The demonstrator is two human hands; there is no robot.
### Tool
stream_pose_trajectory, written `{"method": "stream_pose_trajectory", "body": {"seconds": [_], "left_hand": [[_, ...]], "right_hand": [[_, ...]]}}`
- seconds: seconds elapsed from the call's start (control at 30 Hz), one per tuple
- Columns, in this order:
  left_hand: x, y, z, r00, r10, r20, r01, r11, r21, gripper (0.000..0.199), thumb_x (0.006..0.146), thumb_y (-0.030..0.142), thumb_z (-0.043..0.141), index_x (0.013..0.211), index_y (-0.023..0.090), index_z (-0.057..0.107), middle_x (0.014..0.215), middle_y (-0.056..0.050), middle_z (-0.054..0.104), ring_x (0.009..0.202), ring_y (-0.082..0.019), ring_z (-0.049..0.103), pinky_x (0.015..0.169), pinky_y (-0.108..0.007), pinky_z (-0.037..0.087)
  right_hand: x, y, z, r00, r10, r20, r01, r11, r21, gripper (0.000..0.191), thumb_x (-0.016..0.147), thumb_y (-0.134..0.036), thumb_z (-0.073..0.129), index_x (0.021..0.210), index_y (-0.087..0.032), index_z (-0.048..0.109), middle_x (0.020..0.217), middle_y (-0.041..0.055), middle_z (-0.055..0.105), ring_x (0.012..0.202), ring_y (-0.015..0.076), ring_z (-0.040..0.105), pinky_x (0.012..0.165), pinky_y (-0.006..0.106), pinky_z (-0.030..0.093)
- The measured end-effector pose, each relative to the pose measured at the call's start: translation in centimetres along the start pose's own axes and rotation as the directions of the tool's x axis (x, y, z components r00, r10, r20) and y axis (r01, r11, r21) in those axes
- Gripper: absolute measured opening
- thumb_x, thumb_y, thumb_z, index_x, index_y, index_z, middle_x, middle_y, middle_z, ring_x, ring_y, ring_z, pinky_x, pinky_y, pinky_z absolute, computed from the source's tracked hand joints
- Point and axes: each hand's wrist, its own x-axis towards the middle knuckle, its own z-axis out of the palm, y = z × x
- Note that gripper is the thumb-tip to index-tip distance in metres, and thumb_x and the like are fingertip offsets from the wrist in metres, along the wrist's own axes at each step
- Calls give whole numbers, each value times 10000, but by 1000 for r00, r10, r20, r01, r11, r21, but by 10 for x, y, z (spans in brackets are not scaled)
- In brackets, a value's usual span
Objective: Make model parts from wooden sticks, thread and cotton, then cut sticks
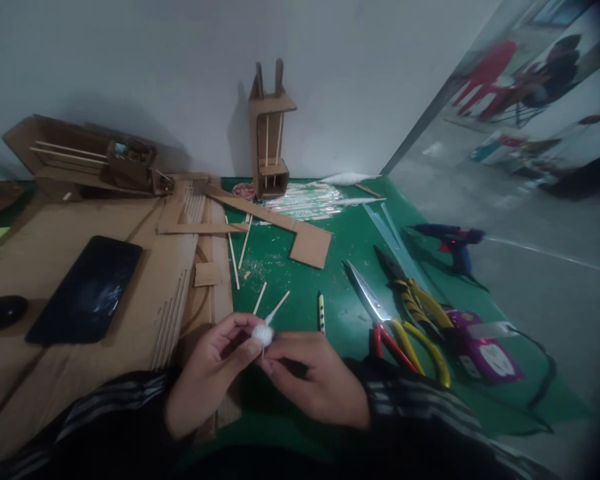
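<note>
My left hand [215,367] is closed, finger and thumb pinching a small ball of white thread [263,335]. A thin wooden stick [281,304] pokes out of the ball's top, with thread wrapped at its base. Against the ball's right side, my right hand [315,377] has its fingertips pinched on a strand of the thread. Just behind the hands a second stick [259,299] shows; whether it is held or lies on the table I cannot tell. A pen-like stick with dark dots [321,312] lies beyond my right hand.
Scissors [380,310], pliers [415,293], a purple box with a cable [485,347] and a glue gun [450,240] lie right. Cardboard pieces [313,247] and a cardboard frame [267,147] stand behind. A phone [87,290] lies left. A person [555,73] sits far off.
</note>
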Motion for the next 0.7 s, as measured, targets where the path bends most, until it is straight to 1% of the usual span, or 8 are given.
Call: {"method": "stream_pose_trajectory", "body": {"seconds": [0.1, 0.23, 0.33, 0.4, 0.47, 0.53, 0.6, 0.7], "left_hand": [[-2, -1, 0, 1000, 16, 12, -16, 1000, -24, 220, 871, 373, 644, 1016, 209, 621, 939, -15, 651, 871, -149, 571, 801, -234, 439], [-6, -2, -2, 1000, 25, 12, -24, 999, -46, 239, 885, 375, 629, 1072, 227, 641, 964, -14, 650, 903, -149, 566, 811, -224, 430], [-9, -2, -2, 1000, 15, 10, -14, 999, -31, 236, 890, 363, 628, 1084, 232, 656, 970, -9, 653, 898, -135, 563, 809, -208, 435], [-9, -1, -2, 999, 5, 40, -3, 999, -54, 230, 899, 354, 619, 1086, 227, 658, 975, -14, 654, 931, -144, 576, 853, -225, 452], [-8, -1, 0, 998, -17, 61, 24, 993, -113, 222, 906, 347, 610, 1083, 222, 658, 1005, -23, 655, 976, -161, 597, 922, -274, 470], [-7, -2, 0, 997, -39, 60, 48, 986, -157, 212, 905, 343, 613, 1068, 217, 663, 1036, -28, 655, 990, -171, 617, 965, -321, 482], [-6, -3, 0, 998, -53, 41, 59, 985, -162, 216, 893, 345, 632, 1063, 217, 666, 1049, -26, 654, 975, -165, 626, 965, -328, 496], [-4, -3, -1, 997, -67, 43, 72, 989, -130, 266, 864, 362, 667, 1090, 223, 661, 1109, -29, 639, 977, -164, 618, 953, -324, 508]], "right_hand": [[3, 5, 2, 999, 36, 14, -37, 999, 30, 253, 926, -226, 499, 761, -148, 675, 690, 24, 564, 634, 135, 497, 606, 251, 401], [9, 17, -2, 995, 85, -56, -80, 994, 79, 212, 904, -252, 563, 764, -153, 688, 694, 19, 589, 627, 130, 520, 590, 241, 398], [12, 25, -6, 991, 107, -76, -103, 993, 54, 187, 899, -246, 571, 781, -155, 684, 721, 23, 626, 655, 137, 552, 614, 245, 415], [13, 28, -7, 987, 135, -85, -134, 991, 24, 179, 898, -247, 573, 794, -151, 682, 742, 33, 653, 679, 147, 575, 634, 252, 429], [14, 29, -8, 982, 163, -100, -164, 986, 0, 174, 897, -242, 569, 808, -146, 684, 767, 46, 676, 700, 157, 593, 649, 260, 439], [14, 29, -9, 977, 173, -121, -176, 984, -14, 168, 891, -230, 567, 803, -147, 683, 760, 45, 679, 696, 157, 595, 648, 260, 441], [14, 29, -10, 973, 180, -143, -185, 983, -18, 162, 882, -219, 567, 786, -152, 678, 739, 35, 673, 678, 150, 590, 633, 251, 438], [14, 28, -12, 967, 192, -168, -197, 980, -13, 163, 876, -216, 566, 775, -152, 676, 730, 31, 671, 672, 144, 586, 628, 246, 434]]}}
